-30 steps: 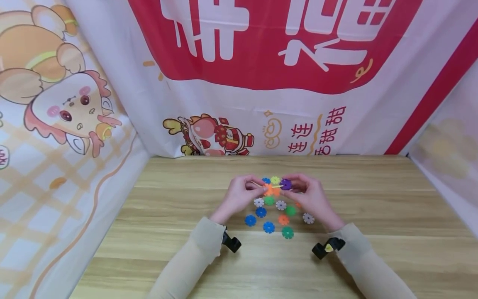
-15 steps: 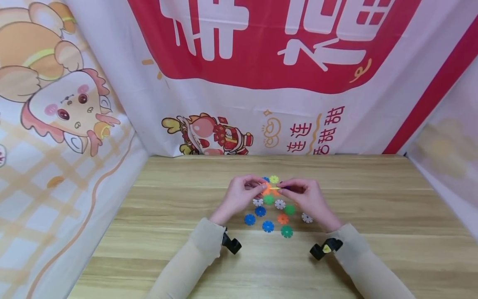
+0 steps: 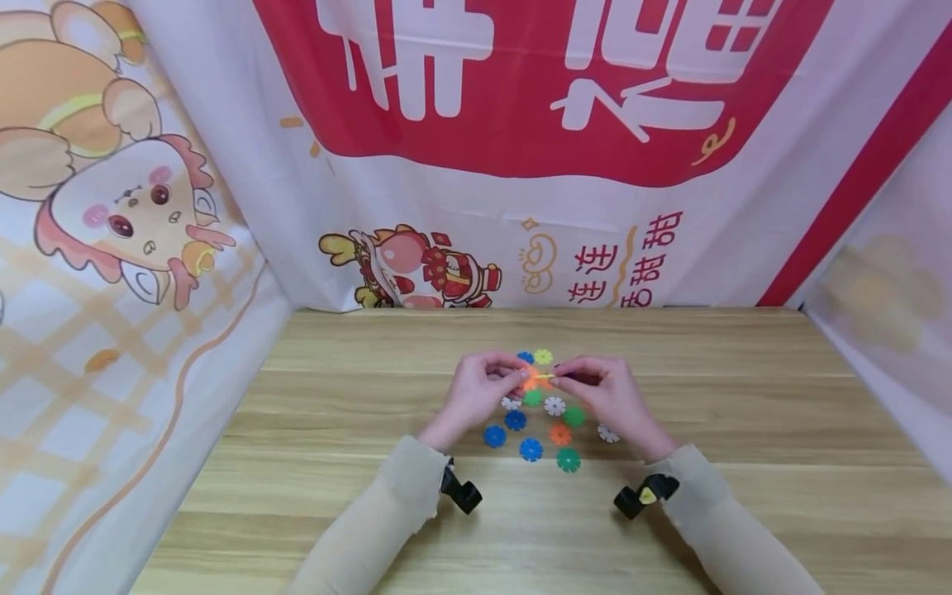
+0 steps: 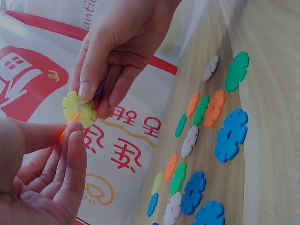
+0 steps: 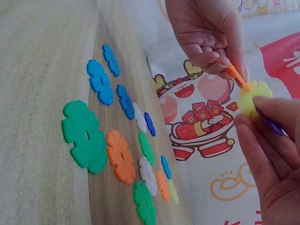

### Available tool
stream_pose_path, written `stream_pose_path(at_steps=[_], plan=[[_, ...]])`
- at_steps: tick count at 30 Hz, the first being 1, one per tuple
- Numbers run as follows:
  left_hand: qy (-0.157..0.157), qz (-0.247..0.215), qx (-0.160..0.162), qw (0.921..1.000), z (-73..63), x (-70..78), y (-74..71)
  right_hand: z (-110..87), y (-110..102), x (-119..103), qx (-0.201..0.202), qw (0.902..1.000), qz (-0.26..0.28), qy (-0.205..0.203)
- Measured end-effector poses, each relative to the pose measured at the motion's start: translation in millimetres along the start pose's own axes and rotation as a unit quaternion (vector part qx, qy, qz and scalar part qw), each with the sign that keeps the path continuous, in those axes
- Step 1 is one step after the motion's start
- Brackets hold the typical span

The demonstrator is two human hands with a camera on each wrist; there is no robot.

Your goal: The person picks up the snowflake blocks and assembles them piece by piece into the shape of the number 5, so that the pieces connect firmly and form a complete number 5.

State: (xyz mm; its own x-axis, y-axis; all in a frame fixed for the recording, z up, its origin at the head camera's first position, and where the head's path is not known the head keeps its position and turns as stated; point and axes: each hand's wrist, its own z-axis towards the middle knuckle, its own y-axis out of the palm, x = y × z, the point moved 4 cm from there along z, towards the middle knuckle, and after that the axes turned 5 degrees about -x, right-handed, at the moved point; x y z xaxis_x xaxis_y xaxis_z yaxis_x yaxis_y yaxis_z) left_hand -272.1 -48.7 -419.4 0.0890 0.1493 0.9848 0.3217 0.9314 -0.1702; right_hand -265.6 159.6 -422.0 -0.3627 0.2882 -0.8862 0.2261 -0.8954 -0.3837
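Note:
Over the far part of the table, my left hand (image 3: 478, 390) pinches an orange notched plastic disc (image 5: 238, 75) between thumb and fingers. Facing it, my right hand (image 3: 614, 401) pinches a purple notched disc (image 5: 271, 123), largely covered by the fingers. Between the two hands is a yellow notched disc (image 4: 70, 104). The orange disc's edge meets it at a notch, and the purple one lies against its other side. My right thumb overlaps the yellow disc's rim in the left wrist view.
Loose notched discs lie on the wooden table (image 3: 335, 496) below the hands, including a blue disc (image 3: 531, 449), a green disc (image 3: 568, 459), an orange disc (image 3: 560, 434) and a white disc (image 3: 554, 406). A printed cloth (image 3: 446, 165) hangs behind the table.
My right hand has turned the purple disc, so its face no longer shows in the head view. Both hands stay close together, and the view has shifted slightly.

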Motion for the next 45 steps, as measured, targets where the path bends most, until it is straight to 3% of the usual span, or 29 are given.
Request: stream_pose_path(at_steps=[11, 19, 25, 29, 32, 38, 45], plan=[[0.005, -0.018, -0.007, 0.9998, 0.4, 3.0, 0.3, -0.5, 2, 0, -0.004, 0.9999, 0.01, 0.012], [-0.003, -0.018, -0.016, 0.9997, 1.2, 4.7, -4.7, -0.3, 0, 2, -0.024, 0.9971, 0.026, 0.067], [-0.009, -0.008, -0.037, 0.9993, 1.1, 6.0, -5.0, -0.3, -2, 4, -0.028, 0.9964, 0.019, 0.078], [0.002, 0.021, -0.039, 0.999, 3.0, 4.3, -10.8, -0.1, -5, 7, -0.022, 0.9964, 0.018, 0.08], [0.014, 0.06, -0.023, 0.9978, 6.5, -0.5, -21.8, -0.6, -8, 8, -0.021, 0.9963, 0.022, 0.08], [0.012, 0.149, 0.009, 0.9888, 17.9, -16.2, -46.4, -2.4, -12, 8, -0.022, 0.9959, 0.031, 0.082], [-0.025, 0.205, -0.022, 0.9782, 31.1, -43.2, -53.2, -3.6, -14, 8, -0.023, 0.9965, 0.015, 0.079]])
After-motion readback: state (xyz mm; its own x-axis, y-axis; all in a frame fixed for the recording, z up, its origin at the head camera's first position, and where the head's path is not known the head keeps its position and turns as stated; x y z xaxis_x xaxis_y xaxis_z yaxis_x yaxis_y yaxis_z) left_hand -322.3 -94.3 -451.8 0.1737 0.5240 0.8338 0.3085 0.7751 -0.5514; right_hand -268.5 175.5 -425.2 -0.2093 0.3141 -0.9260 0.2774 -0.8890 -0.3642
